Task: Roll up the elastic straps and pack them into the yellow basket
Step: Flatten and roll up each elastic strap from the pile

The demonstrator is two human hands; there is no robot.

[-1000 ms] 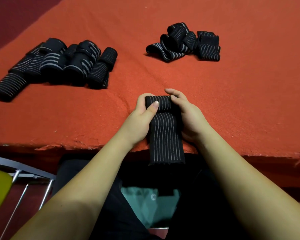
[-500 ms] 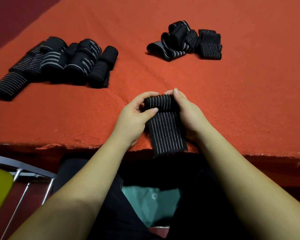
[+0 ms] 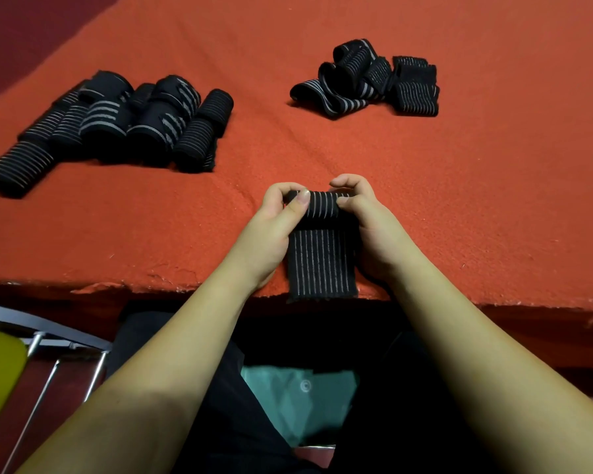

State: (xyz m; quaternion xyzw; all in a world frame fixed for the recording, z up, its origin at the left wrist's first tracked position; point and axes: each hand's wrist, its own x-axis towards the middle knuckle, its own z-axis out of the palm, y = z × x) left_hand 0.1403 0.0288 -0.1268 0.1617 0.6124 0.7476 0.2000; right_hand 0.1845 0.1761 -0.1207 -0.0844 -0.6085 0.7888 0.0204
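Strap (image 3: 320,258) lies at the table (image 3: 459,200) edge, its rolled end pinched by left hand (image 3: 271,227) and right hand (image 3: 370,227); bare cloth stretches beyond.

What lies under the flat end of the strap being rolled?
The strap lies on the orange table cover, its end at the table's front edge. Whatever is beneath the cover stays hidden.

Both hands (image 3: 326,230) gripping half-rolled strap (image 3: 321,248)
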